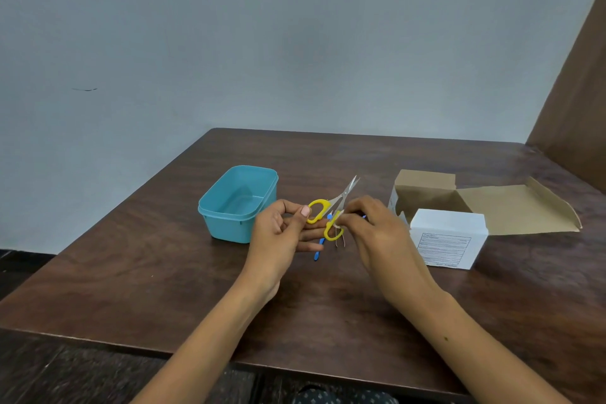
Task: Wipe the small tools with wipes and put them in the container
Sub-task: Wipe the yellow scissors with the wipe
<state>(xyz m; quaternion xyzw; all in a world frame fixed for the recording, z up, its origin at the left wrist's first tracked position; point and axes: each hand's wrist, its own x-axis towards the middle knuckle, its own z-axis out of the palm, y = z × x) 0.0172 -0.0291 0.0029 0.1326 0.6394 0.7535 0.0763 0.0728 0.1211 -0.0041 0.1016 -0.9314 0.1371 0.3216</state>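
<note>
Left hand [282, 226] pinched yellow scissors [331, 210] over desk [164, 272], right of the teal container [236, 203]; right hand [367, 223] pinched a wipe on them. Risk: blades nicking fingers.

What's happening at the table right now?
A person holds yellow scissors over the table. The left hand has the handle loops; the right hand pinches something small and pale, probably a wipe, against the lower loop. The blue container beside them looks empty. A blue tool and tweezers lie under the hands; an open box sits to the right.
</note>
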